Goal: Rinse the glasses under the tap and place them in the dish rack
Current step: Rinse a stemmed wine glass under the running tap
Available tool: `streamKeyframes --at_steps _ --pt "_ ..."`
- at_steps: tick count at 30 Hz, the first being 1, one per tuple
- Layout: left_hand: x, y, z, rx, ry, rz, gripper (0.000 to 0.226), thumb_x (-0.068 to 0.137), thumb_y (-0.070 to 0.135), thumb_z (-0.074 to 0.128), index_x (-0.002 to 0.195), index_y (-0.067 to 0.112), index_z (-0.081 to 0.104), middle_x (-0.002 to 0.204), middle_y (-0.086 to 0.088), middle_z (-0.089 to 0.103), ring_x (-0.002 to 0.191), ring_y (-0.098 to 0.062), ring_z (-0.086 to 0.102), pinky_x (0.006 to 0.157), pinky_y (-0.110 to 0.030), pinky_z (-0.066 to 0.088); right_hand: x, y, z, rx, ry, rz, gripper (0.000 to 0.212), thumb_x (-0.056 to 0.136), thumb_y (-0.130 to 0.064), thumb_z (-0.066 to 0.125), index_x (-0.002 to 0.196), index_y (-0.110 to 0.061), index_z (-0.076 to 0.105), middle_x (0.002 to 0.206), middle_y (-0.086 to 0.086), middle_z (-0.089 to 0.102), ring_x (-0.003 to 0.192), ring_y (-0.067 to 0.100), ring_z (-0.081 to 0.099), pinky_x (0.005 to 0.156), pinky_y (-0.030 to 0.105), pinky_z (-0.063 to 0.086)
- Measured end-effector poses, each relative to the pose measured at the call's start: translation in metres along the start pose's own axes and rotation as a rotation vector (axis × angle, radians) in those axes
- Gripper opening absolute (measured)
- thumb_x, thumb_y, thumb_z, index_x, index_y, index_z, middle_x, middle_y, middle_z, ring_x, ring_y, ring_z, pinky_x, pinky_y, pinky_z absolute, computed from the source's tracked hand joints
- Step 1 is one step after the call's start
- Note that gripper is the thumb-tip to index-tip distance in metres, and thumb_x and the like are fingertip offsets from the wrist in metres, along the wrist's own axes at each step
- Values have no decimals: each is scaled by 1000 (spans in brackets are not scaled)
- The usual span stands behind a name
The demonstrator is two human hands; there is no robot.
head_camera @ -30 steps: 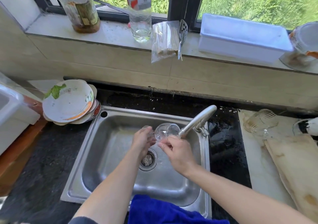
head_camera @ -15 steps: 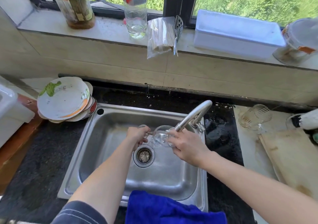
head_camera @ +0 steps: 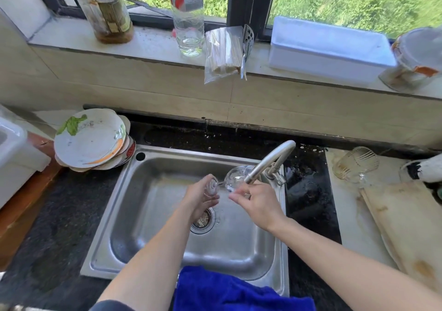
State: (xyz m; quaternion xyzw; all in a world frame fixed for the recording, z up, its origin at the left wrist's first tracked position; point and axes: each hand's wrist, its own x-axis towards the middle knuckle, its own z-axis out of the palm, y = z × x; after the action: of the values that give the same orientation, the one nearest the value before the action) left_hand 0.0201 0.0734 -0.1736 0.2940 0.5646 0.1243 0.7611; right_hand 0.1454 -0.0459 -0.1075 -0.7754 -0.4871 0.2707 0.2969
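Note:
A clear stemmed wine glass (head_camera: 235, 179) lies on its side over the steel sink (head_camera: 153, 215), its bowl right at the tap (head_camera: 270, 161) spout. My left hand (head_camera: 201, 199) grips its round foot. My right hand (head_camera: 257, 202) touches the bowl from below with fingers partly spread. Another clear glass (head_camera: 355, 164) lies tipped on the pale counter to the right of the sink.
Dirty plates (head_camera: 91, 139) are stacked at the sink's back left corner. A blue cloth (head_camera: 229, 291) hangs over the sink's front edge. A wooden board (head_camera: 406, 229) lies at the right. Bottles (head_camera: 189, 14) and a white box (head_camera: 330, 47) stand on the windowsill.
The glass has stayed at the tap spout while my hands shifted on it; my right hand's fingers opened somewhat under the bowl. The camera view moved slightly.

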Motion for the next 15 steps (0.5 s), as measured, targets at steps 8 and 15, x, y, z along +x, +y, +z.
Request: streamKeyframes --at_steps 8,15 --pt "13 -4 -2 -4 146 38 9 87 13 64 80 7 62 69 -10 59 49 -19 49 44 -24 38 -11 7 -7 -279 -153 -398 25 88 -37 58 95 -20 74 105 -6 68 98 17 63 74 37 55" --pt "2 6 -7 272 117 -21 9 86 7 60 78 9 58 55 -4 53 27 -7 40 30 -11 22 1 21 -14 -584 -119 -703 17 84 -21 54 79 -15 69 95 -1 65 83 24 60 56 36 54"
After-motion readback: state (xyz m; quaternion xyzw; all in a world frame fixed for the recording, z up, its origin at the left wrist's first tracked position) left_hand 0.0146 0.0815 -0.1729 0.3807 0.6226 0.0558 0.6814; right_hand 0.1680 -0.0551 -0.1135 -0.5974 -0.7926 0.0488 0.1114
